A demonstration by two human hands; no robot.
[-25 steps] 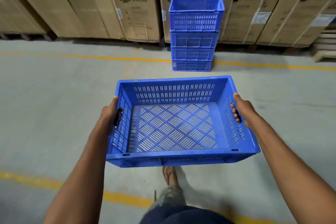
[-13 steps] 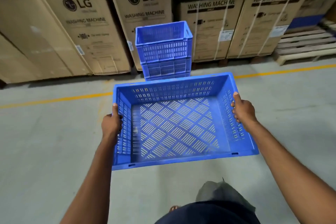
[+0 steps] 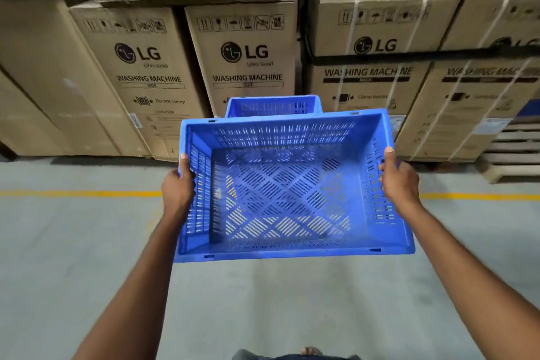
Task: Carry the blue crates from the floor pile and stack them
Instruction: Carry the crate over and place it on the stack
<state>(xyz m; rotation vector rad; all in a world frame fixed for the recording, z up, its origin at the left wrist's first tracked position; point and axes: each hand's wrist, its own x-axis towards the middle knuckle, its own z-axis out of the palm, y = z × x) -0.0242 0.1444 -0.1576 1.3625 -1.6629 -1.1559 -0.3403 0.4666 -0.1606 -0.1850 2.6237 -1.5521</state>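
Observation:
I hold an empty blue slotted crate (image 3: 286, 193) level in front of me at about chest height. My left hand (image 3: 177, 190) grips the handle slot in its left wall. My right hand (image 3: 399, 181) grips the handle slot in its right wall. Just beyond the crate's far rim, the top of the blue crate stack (image 3: 271, 107) shows. The held crate hides the rest of that stack.
Tall cardboard washing-machine boxes (image 3: 248, 67) form a wall directly behind the stack. A wooden pallet (image 3: 514, 152) lies at the right. A yellow floor line (image 3: 79, 193) crosses the grey concrete floor on both sides of me.
I have walked closer to the stack. The boxes and the stack loom larger, and the held crate now covers all but the stack's top rim. Both hands kept their grip.

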